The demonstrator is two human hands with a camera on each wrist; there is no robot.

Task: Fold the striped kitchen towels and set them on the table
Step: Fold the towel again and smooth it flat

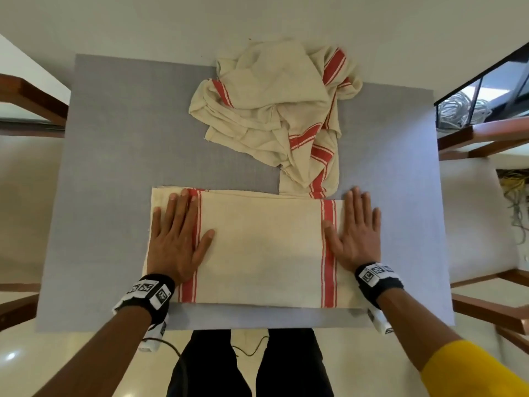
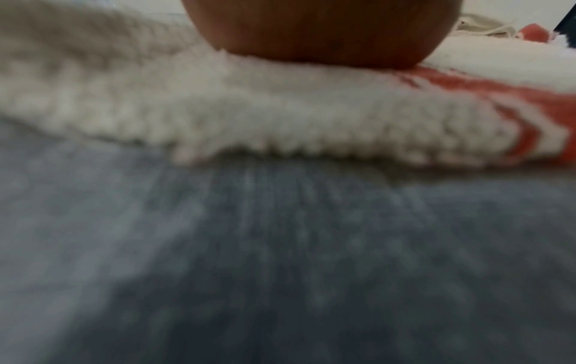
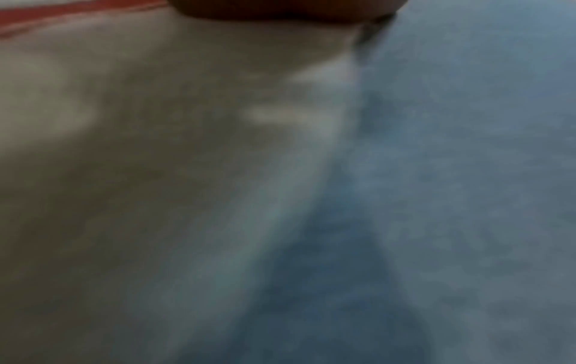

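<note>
Folded towel (image 1: 263, 247) at table (image 1: 114, 144) near edge, pressed flat by left grip (image 1: 177, 239) and right grip (image 1: 355, 233), both released; wrist views blurred, seemingly agreeing.

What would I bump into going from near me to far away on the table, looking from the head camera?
Bare grey table mat → flat towel, with left hand and right hand pressing on it → crumpled towel pile → white table.

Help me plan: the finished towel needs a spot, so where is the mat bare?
The grey mat is bare at far left, beside the crumpled towels, beyond the flat towel. A narrower strip runs right of the right hand. Centre and far right are crowded.
</note>
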